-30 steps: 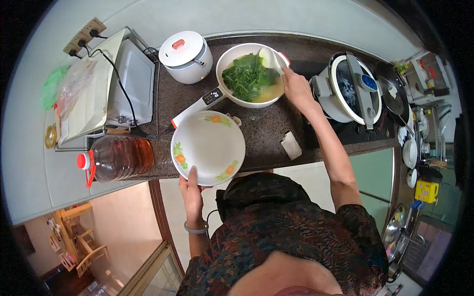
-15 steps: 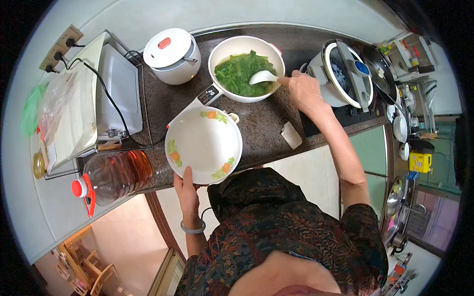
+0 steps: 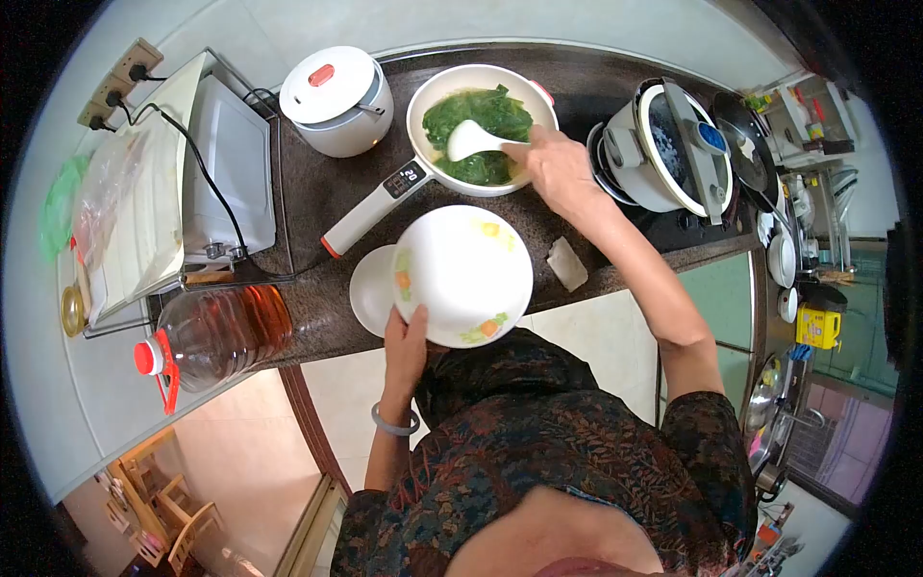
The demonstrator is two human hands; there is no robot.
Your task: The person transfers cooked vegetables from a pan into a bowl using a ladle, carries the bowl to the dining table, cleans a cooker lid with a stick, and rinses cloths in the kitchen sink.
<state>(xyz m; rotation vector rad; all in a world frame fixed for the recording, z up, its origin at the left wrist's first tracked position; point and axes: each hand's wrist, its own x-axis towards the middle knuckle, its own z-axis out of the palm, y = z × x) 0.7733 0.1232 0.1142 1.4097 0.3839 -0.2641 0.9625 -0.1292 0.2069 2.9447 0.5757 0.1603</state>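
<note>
My left hand (image 3: pixel 408 348) is closed on the near-left rim of a white plate (image 3: pixel 461 274) with an orange and green vegetable pattern, thumb on top. The plate is tipped a little and overlaps a second white dish (image 3: pixel 370 291) on the counter. In my right hand (image 3: pixel 562 173) is the handle of a white ladle (image 3: pixel 469 141). The ladle's bowl rests among cooked leafy greens (image 3: pixel 495 111) in a cream-coloured electric pan (image 3: pixel 418 125). That pan's long handle, with a lit display (image 3: pixel 404 179), points toward the lower left.
A white lidded cooker (image 3: pixel 336 130) stands left of the pan, a larger pot with a glass lid (image 3: pixel 663 144) to the right. A folded white cloth (image 3: pixel 567 264) lies near the counter's front edge. A big oil bottle (image 3: pixel 216 337) and a corded appliance (image 3: pixel 226 173) occupy the left.
My left hand has brought the plate rightward, closer below the pan, uncovering the second dish and the pan's handle. The ladle has shifted left across the greens.
</note>
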